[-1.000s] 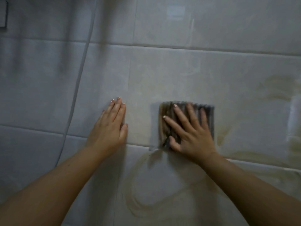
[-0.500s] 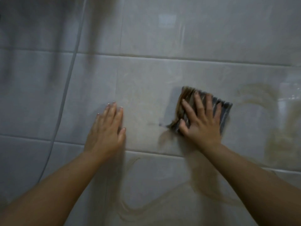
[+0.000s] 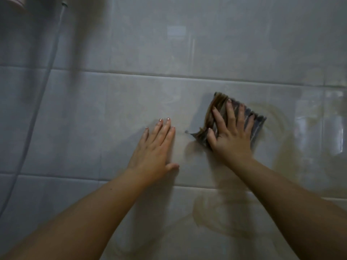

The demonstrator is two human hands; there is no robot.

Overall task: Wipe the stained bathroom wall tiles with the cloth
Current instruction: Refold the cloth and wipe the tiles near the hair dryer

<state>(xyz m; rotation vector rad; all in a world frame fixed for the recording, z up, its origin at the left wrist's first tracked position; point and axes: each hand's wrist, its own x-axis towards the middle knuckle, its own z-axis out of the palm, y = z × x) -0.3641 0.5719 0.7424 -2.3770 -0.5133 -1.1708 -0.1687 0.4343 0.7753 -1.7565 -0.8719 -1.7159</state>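
Grey ribbed cloth [image 3: 257, 126], brown-soiled along its left edge, sits pinned flat to the wall tiles [image 3: 116, 113] under the right hand [image 3: 231, 136]. Fingers spread and extended on top of it, palm pressing, no pinch or curl around it. Left hand [image 3: 155, 153] lies flat and open on bare tile at 9 o'clock of the cloth, fingers together, thumb out to the side, holding nothing; near the cloth but not touching.

Room: clean tile runs free from 12 round to 9 o'clock of the hands. A horizontal grout line [image 3: 187, 76] crosses above the cloth, another runs below both wrists. Brown smear [image 3: 277, 132] arcs at 3 o'clock of the cloth and continues down to 5–6 o'clock, with a looping streak on the lower tile. A shower hose [image 3: 43, 87] hangs well apart at 9–10 o'clock, near the frame's left edge.

Versus half a second ago: the cloth is in much the same rotated pose, and the right hand is still near the stain's left margin. Versus a second ago: it was square to the grout and lower left; now it is shifted toward 2 o'clock and turned clockwise.

Cloth orientation: ribs and fingers point roughly 12–1 o'clock; its long axis tilts, high corner at 11, low corner at 4.
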